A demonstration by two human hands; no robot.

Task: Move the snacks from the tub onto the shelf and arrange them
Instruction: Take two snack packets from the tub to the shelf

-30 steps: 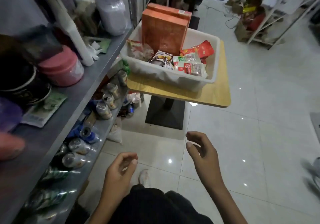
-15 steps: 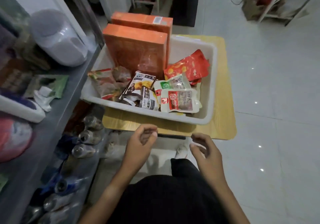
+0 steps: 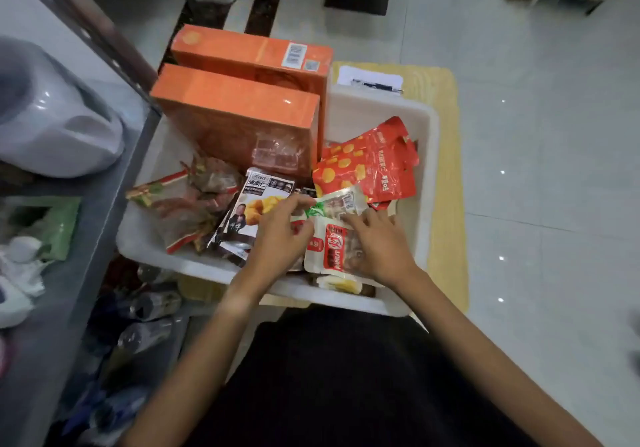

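Fingers (image 3: pixel 300 204) of the left hand (image 3: pixel 277 238) bend and pinch the left end of a small clear packet (image 3: pixel 337 202) with a green corner. Right hand (image 3: pixel 375 245) lies flat with straight fingers, pressing on a white and red peanut packet (image 3: pixel 330 249) just under that small packet. Both hands are inside the white tub (image 3: pixel 427 183). Past the fingertips lie a red bag (image 3: pixel 370 169) and two orange boxes (image 3: pixel 239 124) standing on end. Left of the left hand sit a dark packet (image 3: pixel 254 204) and a see-through bag (image 3: pixel 194 211) of brown snacks. The grey shelf (image 3: pixel 79 273) is further left, beside the tub. I think this is the picking-up step, with all the snacks in the tub. Next, the small packet needs a firm hold, a lift out, and a carry left to the shelf.
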